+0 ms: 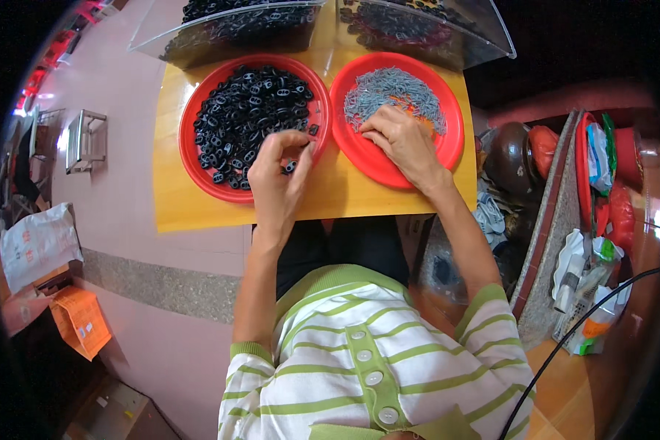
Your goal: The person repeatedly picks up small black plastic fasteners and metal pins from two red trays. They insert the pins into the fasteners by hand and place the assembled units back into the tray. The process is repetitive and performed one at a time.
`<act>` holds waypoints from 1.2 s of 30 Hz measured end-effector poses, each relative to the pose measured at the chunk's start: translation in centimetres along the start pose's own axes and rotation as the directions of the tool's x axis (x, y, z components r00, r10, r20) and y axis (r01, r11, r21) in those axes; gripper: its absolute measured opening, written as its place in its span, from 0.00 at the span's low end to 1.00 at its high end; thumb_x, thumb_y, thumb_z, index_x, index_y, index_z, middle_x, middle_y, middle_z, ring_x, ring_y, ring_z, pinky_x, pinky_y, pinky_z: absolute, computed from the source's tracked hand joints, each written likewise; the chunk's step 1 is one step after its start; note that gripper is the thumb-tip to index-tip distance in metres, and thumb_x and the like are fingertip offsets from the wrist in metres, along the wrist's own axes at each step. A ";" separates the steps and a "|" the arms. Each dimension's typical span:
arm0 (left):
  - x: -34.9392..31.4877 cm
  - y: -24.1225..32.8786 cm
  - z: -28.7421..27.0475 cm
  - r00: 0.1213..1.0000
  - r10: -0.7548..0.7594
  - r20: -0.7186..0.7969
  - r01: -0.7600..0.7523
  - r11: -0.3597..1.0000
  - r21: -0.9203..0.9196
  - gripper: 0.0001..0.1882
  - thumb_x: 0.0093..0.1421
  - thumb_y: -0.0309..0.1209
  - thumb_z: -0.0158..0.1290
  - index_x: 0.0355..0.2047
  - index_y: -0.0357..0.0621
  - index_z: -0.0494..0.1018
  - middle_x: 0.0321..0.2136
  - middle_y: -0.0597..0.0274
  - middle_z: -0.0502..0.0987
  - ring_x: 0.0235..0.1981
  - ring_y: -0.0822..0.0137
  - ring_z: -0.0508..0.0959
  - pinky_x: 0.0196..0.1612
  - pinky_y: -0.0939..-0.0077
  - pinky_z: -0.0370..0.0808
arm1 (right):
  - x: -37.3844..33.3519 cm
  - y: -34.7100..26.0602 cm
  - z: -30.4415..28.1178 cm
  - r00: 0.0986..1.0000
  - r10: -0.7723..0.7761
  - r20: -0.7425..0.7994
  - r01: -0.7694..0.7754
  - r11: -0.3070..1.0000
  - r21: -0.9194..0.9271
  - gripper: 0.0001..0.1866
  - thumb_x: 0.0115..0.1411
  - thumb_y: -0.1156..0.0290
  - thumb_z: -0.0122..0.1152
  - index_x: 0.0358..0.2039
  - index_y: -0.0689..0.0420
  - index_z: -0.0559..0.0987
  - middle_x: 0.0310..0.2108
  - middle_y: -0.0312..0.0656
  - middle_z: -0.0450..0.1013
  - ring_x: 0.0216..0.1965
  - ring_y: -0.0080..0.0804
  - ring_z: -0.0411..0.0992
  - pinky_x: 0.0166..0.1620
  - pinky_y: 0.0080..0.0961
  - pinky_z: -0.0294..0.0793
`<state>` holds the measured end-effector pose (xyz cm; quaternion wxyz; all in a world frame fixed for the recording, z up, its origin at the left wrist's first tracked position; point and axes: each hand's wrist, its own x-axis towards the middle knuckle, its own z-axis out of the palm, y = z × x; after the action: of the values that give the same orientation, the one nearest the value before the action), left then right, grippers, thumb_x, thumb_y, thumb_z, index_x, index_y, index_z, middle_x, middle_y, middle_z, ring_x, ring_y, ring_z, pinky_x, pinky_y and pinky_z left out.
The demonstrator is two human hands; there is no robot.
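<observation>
Left fingers [289,138] over black pieces [243,110], right fingers [386,123] at apparent grey screws [390,82].

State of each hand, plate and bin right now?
Left hand: pinching pose over left plate; whether holding anything, unclear
Right hand: down among grey pieces
Left red plate: heaped with black pieces
Right red plate: grey pieces spread, some bottom showing
Left clear bin: dark pieces inside
Right clear bin: dark pieces inside

Home-like workroom, parts trays [382,167], dark pot [509,152]
</observation>
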<state>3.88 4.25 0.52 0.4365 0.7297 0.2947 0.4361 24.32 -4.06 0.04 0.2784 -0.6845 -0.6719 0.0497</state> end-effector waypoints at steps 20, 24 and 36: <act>-8.3 2.1 -1.7 0.686 -0.597 0.416 0.670 0.296 -0.680 0.13 0.61 0.26 0.51 0.44 0.31 0.71 0.31 0.52 0.78 0.30 0.68 0.80 0.35 0.78 0.78 | -2.4 -1.2 -1.3 0.931 0.331 -0.156 -0.283 0.922 0.265 0.06 0.57 0.78 0.55 0.36 0.61 0.76 0.27 0.44 0.72 0.29 0.32 0.73 0.31 0.25 0.72; -8.0 2.8 -1.7 0.675 -0.592 0.441 0.675 0.252 -0.694 0.15 0.62 0.27 0.49 0.47 0.30 0.69 0.33 0.52 0.77 0.31 0.67 0.80 0.37 0.78 0.78 | -3.0 -3.5 -1.7 0.877 0.479 -0.023 -0.349 0.670 0.656 0.06 0.59 0.78 0.55 0.36 0.62 0.77 0.31 0.39 0.73 0.31 0.22 0.73 0.33 0.18 0.73; -7.3 3.0 -2.3 0.679 -0.586 0.442 0.664 0.235 -0.710 0.09 0.62 0.27 0.49 0.39 0.33 0.72 0.31 0.51 0.78 0.29 0.68 0.80 0.34 0.79 0.78 | -4.4 -10.3 2.1 0.882 0.373 0.289 -0.356 0.125 0.926 0.06 0.59 0.74 0.58 0.36 0.60 0.78 0.35 0.33 0.72 0.28 0.14 0.68 0.29 0.11 0.69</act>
<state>-1.25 -2.14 1.03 0.8736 0.2668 0.2976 0.2777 13.79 -8.21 1.54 0.6223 -0.5057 -0.3051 0.5137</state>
